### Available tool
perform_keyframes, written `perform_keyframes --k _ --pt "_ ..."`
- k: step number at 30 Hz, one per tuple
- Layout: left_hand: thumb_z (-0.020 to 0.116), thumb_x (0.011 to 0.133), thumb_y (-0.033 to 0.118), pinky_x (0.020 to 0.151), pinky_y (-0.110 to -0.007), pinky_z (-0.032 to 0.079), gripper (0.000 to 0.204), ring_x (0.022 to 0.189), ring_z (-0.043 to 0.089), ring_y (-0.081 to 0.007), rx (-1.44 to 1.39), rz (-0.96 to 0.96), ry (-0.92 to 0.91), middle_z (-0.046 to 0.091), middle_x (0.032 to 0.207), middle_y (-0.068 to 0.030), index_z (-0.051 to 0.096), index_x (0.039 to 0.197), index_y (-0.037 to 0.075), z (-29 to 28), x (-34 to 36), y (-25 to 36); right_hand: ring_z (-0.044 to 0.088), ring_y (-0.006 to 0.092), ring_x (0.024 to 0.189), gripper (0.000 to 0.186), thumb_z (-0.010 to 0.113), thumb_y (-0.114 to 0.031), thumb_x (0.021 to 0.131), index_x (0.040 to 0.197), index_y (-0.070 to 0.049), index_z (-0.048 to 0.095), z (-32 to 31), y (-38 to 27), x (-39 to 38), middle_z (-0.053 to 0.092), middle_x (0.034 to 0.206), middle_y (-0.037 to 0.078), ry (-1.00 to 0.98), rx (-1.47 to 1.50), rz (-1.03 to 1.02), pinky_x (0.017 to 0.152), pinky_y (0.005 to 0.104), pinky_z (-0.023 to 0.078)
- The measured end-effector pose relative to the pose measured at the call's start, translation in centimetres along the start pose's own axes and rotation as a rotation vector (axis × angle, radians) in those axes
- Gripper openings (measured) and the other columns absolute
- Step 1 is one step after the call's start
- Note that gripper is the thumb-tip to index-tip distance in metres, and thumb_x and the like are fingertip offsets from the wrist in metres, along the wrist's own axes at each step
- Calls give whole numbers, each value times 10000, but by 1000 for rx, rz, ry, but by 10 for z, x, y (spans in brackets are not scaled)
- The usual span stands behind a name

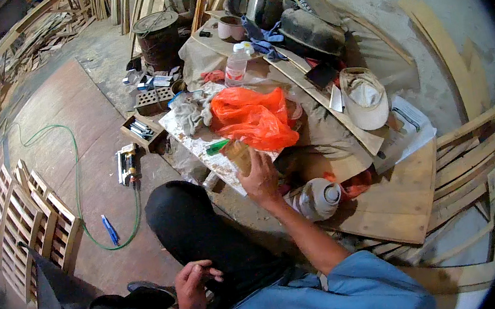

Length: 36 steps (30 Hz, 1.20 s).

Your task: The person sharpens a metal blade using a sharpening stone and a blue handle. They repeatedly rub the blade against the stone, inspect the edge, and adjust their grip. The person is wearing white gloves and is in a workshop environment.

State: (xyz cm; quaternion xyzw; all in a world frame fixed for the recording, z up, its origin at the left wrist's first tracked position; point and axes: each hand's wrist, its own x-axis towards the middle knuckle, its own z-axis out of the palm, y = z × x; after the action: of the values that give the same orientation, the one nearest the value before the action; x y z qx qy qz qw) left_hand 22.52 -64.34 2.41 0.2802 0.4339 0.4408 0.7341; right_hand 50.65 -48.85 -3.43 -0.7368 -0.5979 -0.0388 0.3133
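Note:
My right hand (260, 179) reaches over a small white board (211, 162) specked with dust. Its fingers grip a tan, flat-sided piece (238, 156) whose kind I cannot make out. Just left of that piece lies a green object (217, 147); behind it is a crumpled orange plastic bag (253, 116). Grey work gloves (194, 111) rest on the board's far end. Above my dark trousers (208, 233), my left hand (193, 284) is held with its fingers curled in; anything inside them is hidden.
A nail gun (129, 165) with a green hose lies on the floor panel to the left, near a blue tool (110, 230) and wooden slat frames (27, 225). A plastic bottle (236, 64), cap (365, 98), white jug (320, 199) and boards surround the right side.

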Motion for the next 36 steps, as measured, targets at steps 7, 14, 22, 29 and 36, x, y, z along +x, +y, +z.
perform_keyframes --k 7,14,22,29,36 --pt "553 1000 260 775 -370 550 349 774 685 -272 -17 -30 2 709 879 -206 635 1075 -70 -2 -1 1 563 399 1149 667 754 -128 765 1364 -51 471 -82 44 52 575 1233 214 157 10 111 980 476 473" --pt "548 999 239 759 -381 560 338 764 688 -282 -36 -13 -23 711 875 -209 636 1076 -78 -4 2 -1 563 411 1140 712 789 -238 743 1350 -30 478 -107 102 122 604 1214 221 267 -172 92 1004 484 449" --pt "556 988 238 759 -384 565 337 761 695 -287 -1 -79 41 713 874 -213 641 1061 -80 -3 -1 4 650 409 1002 472 745 -234 767 1173 -46 594 -108 136 213 671 1110 223 314 -212 91 829 493 522" --pt "585 988 306 644 -376 562 349 705 680 -256 17 -56 4 702 820 -175 630 1051 -35 -4 6 -3 625 403 1034 513 752 -252 771 1218 -72 573 -120 183 242 649 1121 187 256 -349 134 879 493 499" --pt "575 984 261 688 -381 563 318 721 683 -269 -18 -84 -9 706 828 -186 640 1039 -46 -2 8 -3 623 416 1020 484 752 -250 775 1187 -65 581 -108 187 256 649 1114 190 232 -375 16 855 515 499"
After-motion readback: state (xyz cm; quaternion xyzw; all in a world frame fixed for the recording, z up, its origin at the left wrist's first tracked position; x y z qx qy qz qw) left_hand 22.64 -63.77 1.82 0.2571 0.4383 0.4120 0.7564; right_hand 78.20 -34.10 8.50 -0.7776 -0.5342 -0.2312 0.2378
